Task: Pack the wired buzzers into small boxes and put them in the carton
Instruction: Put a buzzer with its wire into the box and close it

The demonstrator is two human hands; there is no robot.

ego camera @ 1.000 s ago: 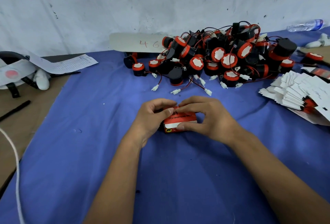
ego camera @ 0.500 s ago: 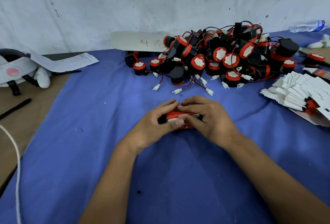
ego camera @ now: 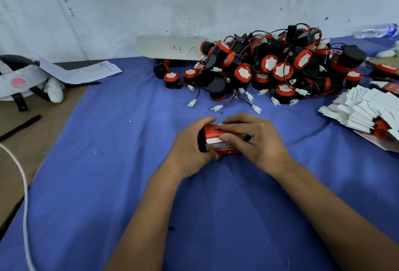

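Note:
A small red box (ego camera: 216, 141) with a black end and a white strip sits on the blue cloth (ego camera: 121, 162) in the middle. My left hand (ego camera: 190, 147) grips its left end, fingers curled over the top. My right hand (ego camera: 257, 141) lies over its right side, fingers pressing on the top and front. A pile of black-and-red wired buzzers (ego camera: 267, 69) with white plugs lies behind, against the wall. A stack of flat white and red box blanks (ego camera: 364, 110) lies at the right. No carton is in view.
A white card marked 46 (ego camera: 172, 48) leans on the wall. At the left are a printed sheet (ego camera: 86, 70), a white headset (ego camera: 19, 80), a black pen (ego camera: 20, 127) and a white cable (ego camera: 23, 184). A plastic bottle (ego camera: 376, 30) lies far right.
The box has turned in my hands, and its black left end now shows. My right fingers have slid across its top. The camera view has shifted slightly.

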